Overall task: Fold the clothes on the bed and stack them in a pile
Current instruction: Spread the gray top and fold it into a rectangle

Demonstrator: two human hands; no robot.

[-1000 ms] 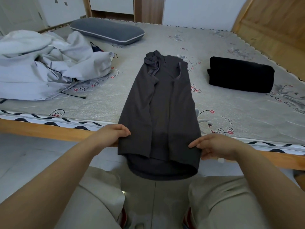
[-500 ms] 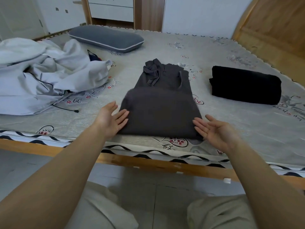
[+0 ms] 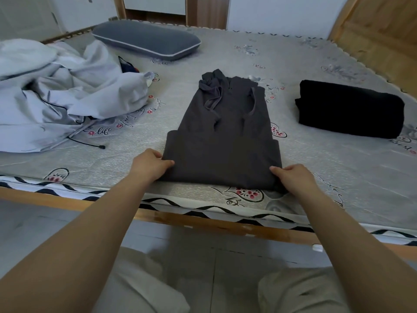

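A dark grey garment (image 3: 223,141) lies lengthwise on the bed (image 3: 316,168), its lower part folded up over itself near the front edge. My left hand (image 3: 151,166) pinches the near left corner of that fold, thumb on top. At the near right corner my right hand (image 3: 291,177) grips the fold the same way. A folded black garment (image 3: 349,109) sits on the bed to the right. Rumpled light grey clothes (image 3: 52,96) with a black drawstring lie heaped at the left.
A grey-blue pillow (image 3: 146,40) lies at the far side of the bed. The wooden bed frame (image 3: 180,219) runs along the front, and a wooden headboard (image 3: 379,26) rises at the right. My knees are below, over a tiled floor.
The garment's hem hung over the bed edge a second ago; it has been folded up onto the bed. My hands went from flat beside the fold to gripping its near corners.
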